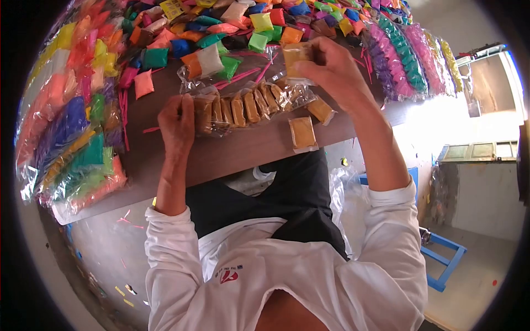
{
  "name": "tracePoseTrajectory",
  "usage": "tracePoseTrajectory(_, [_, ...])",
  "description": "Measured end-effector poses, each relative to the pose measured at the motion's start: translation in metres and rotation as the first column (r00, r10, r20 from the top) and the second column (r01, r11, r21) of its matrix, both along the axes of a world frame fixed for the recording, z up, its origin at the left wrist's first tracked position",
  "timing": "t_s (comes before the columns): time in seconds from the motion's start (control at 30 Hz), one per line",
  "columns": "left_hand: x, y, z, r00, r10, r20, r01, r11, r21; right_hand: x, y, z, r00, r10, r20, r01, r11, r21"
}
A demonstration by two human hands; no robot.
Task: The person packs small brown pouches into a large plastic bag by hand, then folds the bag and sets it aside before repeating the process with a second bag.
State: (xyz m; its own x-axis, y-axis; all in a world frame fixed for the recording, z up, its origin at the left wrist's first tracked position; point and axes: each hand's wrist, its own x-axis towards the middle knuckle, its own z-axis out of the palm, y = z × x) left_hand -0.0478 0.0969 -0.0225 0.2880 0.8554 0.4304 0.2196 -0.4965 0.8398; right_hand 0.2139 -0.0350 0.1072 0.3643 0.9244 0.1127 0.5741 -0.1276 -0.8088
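A long clear plastic bag (pixel 221 128) lies across the table in front of me, with a row of small golden-brown packets (pixel 252 106) inside it. My left hand (pixel 178 117) is closed in a pinch on the bag's left end. Over the bag's right end, my right hand (pixel 330 69) grips one more golden-brown packet (pixel 296 57) between thumb and fingers. Two loose packets of the same colour lie near the table's front edge: a square one (pixel 302 134) and another (pixel 321 111) beside the bag's end.
Small packets in many colours (pixel 221 27) are heaped at the back. Filled bags are stacked at the left (pixel 77 138) and the right (pixel 406 60). Pink ties (pixel 237 79) are scattered on the table (pixel 149 171). A blue stool frame (pixel 444 262) stands on the floor.
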Motion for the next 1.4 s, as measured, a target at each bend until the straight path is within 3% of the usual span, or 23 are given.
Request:
tracePoseTrajectory(0.07, [-0.002, 0.002, -0.003, 0.999, 0.011, -0.036, -0.012, 1.000, -0.014, 0.000, 0.014, -0.010, 0.998, -0.003, 0.070, 0.005, 0.999, -0.040])
tracePoseTrajectory(0.17, [0.000, 0.000, 0.000, 0.999, 0.029, -0.018, -0.028, 0.999, 0.022, 0.016, 0.029, -0.045, 0.988, 0.106, 0.116, -0.114, 0.992, 0.062])
tracePoseTrajectory(0.27, [-0.003, 0.001, -0.001, 0.999, 0.002, -0.052, -0.002, 1.000, -0.009, 0.008, 0.027, -0.031, 0.990, 0.096, -0.106, -0.110, 0.984, -0.137])
tracePoseTrajectory(0.37, [-0.004, 0.001, 0.001, 0.995, 0.005, -0.099, -0.005, 1.000, -0.002, 0.005, 0.027, -0.025, 0.991, 0.091, -0.102, -0.109, 0.975, -0.192])
tracePoseTrajectory(0.47, [-0.003, 0.001, 0.002, 0.997, -0.003, -0.074, 0.003, 1.000, -0.006, 0.009, 0.028, -0.033, 0.976, 0.185, 0.113, -0.165, 0.972, -0.165])
tracePoseTrajectory(0.57, [-0.003, 0.000, 0.002, 0.999, -0.009, -0.052, 0.008, 1.000, -0.018, 0.013, 0.028, -0.032, 0.949, 0.255, 0.183, -0.227, 0.961, -0.161])
tracePoseTrajectory(0.77, [-0.003, -0.003, 0.006, 0.998, -0.014, -0.054, 0.013, 1.000, -0.028, 0.011, 0.026, -0.015, 0.995, 0.057, -0.085, -0.070, 0.986, -0.155])
tracePoseTrajectory(0.87, [-0.002, -0.002, 0.004, 0.998, 0.001, -0.063, -0.003, 1.000, -0.031, 0.011, 0.022, -0.003, 0.968, 0.079, -0.239, -0.115, 0.983, -0.140])
tracePoseTrajectory(0.97, [-0.001, -0.003, 0.005, 0.999, 0.008, -0.039, -0.008, 1.000, -0.006, 0.020, 0.022, -0.001, 0.941, 0.278, -0.192, -0.298, 0.951, -0.083])
tracePoseTrajectory(1.17, [-0.001, -0.003, 0.007, 0.999, 0.006, -0.052, -0.006, 1.000, 0.010, 0.025, 0.026, -0.015, 0.862, 0.261, -0.435, -0.329, 0.941, -0.087])
tracePoseTrajectory(1.27, [-0.002, -0.002, 0.005, 0.998, 0.007, -0.063, -0.007, 1.000, 0.006, 0.018, 0.028, -0.021, 0.895, 0.367, -0.254, -0.392, 0.918, -0.055])
tracePoseTrajectory(1.4, [-0.002, -0.002, 0.005, 0.999, 0.004, -0.048, -0.004, 1.000, -0.002, 0.012, 0.033, -0.020, 0.917, 0.395, 0.057, -0.383, 0.911, -0.152])
